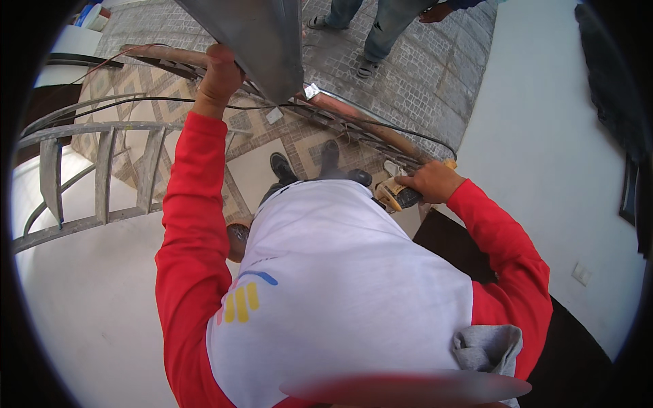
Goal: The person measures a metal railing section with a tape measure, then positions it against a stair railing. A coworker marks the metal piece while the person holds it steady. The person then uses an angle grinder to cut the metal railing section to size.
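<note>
Tiled floor meets grey paving, where another person stands, in the head view. The raised left hand grips the left edge of a metal panel, likely stiff, heavy and best held by its edges. Lower, the right hand wraps a yellow tool, probably dense and rigid, best held by its body, well apart from the panel.

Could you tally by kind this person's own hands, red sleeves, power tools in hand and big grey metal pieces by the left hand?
Own hands: 2, left hand and right hand
Red sleeves: 2
Yellow-and-black power tool: 1
Big grey metal piece: 1
Total: 6
</note>
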